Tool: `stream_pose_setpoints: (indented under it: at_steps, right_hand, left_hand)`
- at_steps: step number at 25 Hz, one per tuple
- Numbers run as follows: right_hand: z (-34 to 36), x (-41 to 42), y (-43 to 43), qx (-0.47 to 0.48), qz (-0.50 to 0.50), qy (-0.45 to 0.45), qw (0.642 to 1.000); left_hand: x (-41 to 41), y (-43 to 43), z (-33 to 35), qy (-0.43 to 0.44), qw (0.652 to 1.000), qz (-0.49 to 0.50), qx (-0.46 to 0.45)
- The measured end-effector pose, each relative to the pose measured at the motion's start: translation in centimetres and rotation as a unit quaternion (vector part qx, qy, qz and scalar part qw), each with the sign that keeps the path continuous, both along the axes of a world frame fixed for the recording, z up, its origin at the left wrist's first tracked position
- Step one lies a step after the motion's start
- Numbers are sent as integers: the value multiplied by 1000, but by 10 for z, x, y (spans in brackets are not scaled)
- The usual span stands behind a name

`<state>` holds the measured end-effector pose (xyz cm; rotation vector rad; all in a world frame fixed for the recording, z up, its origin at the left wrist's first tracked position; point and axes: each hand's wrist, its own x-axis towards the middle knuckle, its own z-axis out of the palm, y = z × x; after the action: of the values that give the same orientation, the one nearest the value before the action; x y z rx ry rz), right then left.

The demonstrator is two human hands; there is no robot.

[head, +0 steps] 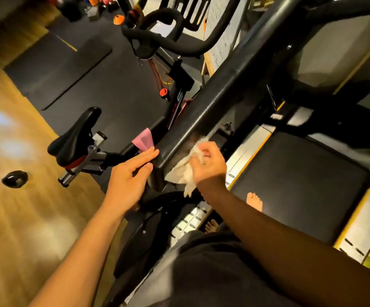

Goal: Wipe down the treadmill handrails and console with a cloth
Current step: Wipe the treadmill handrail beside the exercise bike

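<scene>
a: head view, looking down. right hand (209, 166) grip is closed around a crumpled white cloth (185, 171), fingers curled, thumb pinching the top of the wad.

b: where's the cloth against the machine?

a: pressed on the inner side of the black treadmill handrail (204, 103), right at its near end. a tail of cloth hangs below the hand.

b: left?

a: left hand (133, 173) grip is open, holding nothing. fingers straight and together, fingertips touching the outer edge of the same handrail end. so one hand on each side of the rail.

b: console?

a: can't pick it out in this frame. upper right is just dark frame members.

b: anything in or on things worth noting?

a: no containers i can identify. treadmill belt (301, 191) sits right of the rail, with metal side rails edged in yellow. a bare foot (254, 201) is on the belt, second foot lower down on the side rail, partly hidden.

b: surroundings?

a: exercise bike (84, 138) just left of the rail, black saddle, handlebars higher up. pink tag (143, 140) shows just above the left fingertips; can't tell what it's attached to. wooden floor (13, 207) on the left, dark mats beyond.
</scene>
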<state>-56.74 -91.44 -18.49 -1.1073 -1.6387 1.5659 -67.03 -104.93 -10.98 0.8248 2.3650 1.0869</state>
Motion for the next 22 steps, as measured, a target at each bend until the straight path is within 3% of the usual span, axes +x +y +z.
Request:
stream_pose_setpoints:
  at_steps: [2, 5, 7, 10, 13, 15, 18, 19, 20, 22]
  right_hand:
    - [14, -3, 54, -52, -74, 8, 996]
    - [17, -12, 65, -130, -95, -16, 987]
    - [15, -19, 18, -169, -46, -67, 982]
    - [30, -4, -43, -263, 91, -65, 958]
    - [63, 7, -21, -239, 147, -27, 960]
    - [86, 10, 0, -224, 201, 2, 954]
    - [115, 12, 6, -284, 283, 96, 911]
    - [123, 11, 3, -234, 303, 111, 917]
    - [125, 8, 3, -120, 321, 104, 934]
    - [119, 3, 21, 180, 331, 41, 925]
  left_hand:
    - [0, -1, 1, -10, 1000, 6, 1]
    - [3, 0, 2, -21, 1000, 12, -2]
    - [3, 0, 1, -28, 999, 19, -1]
    - [4, 0, 7, -52, 999, 15, 5]
    - [11, 3, 25, -66, 997, 41, 9]
    - [19, 6, 37, -104, 988, 94, 58]
    - [31, 9, 48, -227, 948, 132, 181]
    - [31, 11, 50, -215, 947, 143, 191]
    - [29, 14, 50, -181, 952, 160, 190]
    - [23, 22, 48, -73, 965, 179, 175]
